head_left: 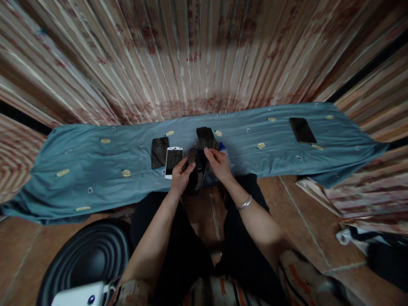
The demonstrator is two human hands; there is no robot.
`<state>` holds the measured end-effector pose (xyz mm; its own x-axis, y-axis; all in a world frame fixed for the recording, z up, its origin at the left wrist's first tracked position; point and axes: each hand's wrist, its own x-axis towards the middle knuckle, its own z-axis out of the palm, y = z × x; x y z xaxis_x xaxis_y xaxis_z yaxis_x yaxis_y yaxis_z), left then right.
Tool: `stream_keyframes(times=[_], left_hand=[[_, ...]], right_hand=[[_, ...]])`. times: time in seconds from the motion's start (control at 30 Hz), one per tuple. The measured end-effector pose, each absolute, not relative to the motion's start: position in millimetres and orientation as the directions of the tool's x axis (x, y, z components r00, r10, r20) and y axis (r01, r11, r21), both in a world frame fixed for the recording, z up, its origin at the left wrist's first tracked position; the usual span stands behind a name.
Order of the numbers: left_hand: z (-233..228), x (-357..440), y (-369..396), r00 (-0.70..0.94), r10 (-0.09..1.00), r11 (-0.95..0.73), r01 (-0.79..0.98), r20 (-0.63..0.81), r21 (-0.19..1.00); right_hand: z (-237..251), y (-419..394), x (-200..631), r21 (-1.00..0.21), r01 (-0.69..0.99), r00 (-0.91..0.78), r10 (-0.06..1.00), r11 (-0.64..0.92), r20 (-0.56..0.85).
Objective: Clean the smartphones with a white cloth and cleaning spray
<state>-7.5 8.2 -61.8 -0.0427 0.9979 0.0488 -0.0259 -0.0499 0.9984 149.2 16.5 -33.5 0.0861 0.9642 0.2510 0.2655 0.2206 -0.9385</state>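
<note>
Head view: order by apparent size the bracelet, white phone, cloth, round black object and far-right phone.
Cloth
Round black object
White phone and far-right phone: too alike to rank
Bracelet

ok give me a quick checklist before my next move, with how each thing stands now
1. Left hand gripping the dark item: ok, thumb over it.
2. Right hand holding firmly: cannot tell, its fingers are at the item but the contact is too dark.
3. Dark item wholly over the blue-green cloth: not ok, its lower end reaches past the near edge.
4. White phone lying on the cloth: ok, near the left hand.
5. Blue cap clear of the right hand: cannot tell, it is close beside it.
</note>
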Motion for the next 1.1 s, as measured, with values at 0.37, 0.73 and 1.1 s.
stream_keyframes(times=[0.37, 0.73, 1.1], left_hand=[[-56, -4, 6, -0.045, 0.999, 0.021, -0.092, -0.026, 0.996], [-48, 2, 0, 0.006, 0.99, 0.14, -0.263, -0.143, 0.955], [-49, 3, 5, -0.04, 0.995, 0.085, -0.213, -0.096, 0.973]], right_hand=[[-39, 20, 155, -0.99, 0.094, 0.076, 0.991, 0.102, 0.109], [-37, 19, 153, -0.994, 0.032, 0.064, 0.992, 0.109, 0.111], [-33, 17, 157, -0.954, 0.236, 0.073, 0.976, 0.183, 0.205]])
